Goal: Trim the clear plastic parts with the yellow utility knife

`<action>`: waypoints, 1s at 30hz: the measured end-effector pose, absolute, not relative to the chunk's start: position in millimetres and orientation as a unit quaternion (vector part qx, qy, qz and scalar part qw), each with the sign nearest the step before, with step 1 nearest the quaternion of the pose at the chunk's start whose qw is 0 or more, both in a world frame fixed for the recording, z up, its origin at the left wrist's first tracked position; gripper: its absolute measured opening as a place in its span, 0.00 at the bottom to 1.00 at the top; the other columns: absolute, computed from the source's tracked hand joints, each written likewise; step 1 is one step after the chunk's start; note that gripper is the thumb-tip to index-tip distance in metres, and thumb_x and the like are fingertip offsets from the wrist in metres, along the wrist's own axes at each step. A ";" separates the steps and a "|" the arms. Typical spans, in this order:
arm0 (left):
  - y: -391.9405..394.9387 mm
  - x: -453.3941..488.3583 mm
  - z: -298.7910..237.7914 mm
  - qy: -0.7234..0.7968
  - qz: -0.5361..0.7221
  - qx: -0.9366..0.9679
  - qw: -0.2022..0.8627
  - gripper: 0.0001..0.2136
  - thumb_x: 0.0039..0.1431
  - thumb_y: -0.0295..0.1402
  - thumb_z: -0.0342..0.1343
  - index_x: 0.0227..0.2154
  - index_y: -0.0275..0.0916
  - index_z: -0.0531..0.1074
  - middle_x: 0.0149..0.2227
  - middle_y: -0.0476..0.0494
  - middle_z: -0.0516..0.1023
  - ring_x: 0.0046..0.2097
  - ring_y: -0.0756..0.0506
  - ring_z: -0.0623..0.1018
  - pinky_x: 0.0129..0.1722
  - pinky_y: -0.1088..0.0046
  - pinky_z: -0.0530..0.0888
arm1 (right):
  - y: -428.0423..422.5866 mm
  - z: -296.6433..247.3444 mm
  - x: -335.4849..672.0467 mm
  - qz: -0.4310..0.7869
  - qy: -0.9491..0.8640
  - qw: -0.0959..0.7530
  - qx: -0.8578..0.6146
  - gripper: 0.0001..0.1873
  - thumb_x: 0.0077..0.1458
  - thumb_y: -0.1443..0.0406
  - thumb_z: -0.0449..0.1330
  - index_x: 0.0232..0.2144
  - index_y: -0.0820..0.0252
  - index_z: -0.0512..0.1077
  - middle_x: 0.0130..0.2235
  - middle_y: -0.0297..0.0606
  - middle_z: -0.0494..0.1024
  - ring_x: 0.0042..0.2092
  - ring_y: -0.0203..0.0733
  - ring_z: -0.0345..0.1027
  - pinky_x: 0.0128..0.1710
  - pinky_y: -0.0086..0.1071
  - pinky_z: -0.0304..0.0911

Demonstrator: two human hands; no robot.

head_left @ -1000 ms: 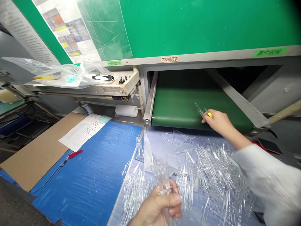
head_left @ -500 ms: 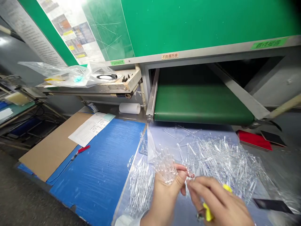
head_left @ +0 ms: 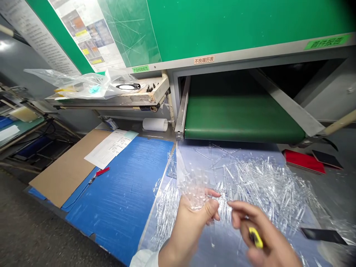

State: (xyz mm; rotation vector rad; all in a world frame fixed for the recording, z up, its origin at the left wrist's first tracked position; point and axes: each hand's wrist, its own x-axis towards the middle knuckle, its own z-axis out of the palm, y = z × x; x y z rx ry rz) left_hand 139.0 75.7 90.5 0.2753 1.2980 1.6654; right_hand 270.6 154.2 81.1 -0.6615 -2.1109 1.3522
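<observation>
My left hand [head_left: 194, 217] is closed around a bundle of clear plastic sticks [head_left: 196, 189], held upright above the table. My right hand [head_left: 258, 233] is low at the right, blurred, curled around a small yellow tool [head_left: 256, 237], with its forefinger stretched toward the bundle. A loose heap of clear plastic sticks [head_left: 267, 185] spreads over the table behind both hands. The green conveyor belt [head_left: 241, 118] ends just beyond the heap and carries nothing.
A blue corrugated sheet [head_left: 122, 189] lies to the left, with a cardboard sheet [head_left: 69, 167], a paper form [head_left: 111, 146] and a red-handled tool [head_left: 100, 173] on it. A red pad [head_left: 304, 161] and black items [head_left: 324, 234] lie at the right. Plastic bags [head_left: 78, 83] rest on a shelf at the upper left.
My right hand left the conveyor belt with a clear stick and came down beside my left hand. My left hand keeps hold of the bundle, now raised a little.
</observation>
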 end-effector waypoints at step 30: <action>68.0 141.7 106.1 0.599 0.607 0.225 0.471 0.12 0.52 0.41 0.61 0.26 0.38 0.68 0.23 0.51 0.71 0.28 0.50 0.72 0.32 0.76 0.70 | 164.5 99.3 272.1 0.300 -0.913 0.201 -0.189 0.11 0.64 0.63 0.48 0.30 0.54 0.67 0.24 0.29 0.72 0.23 0.34 0.69 0.21 0.26 0.63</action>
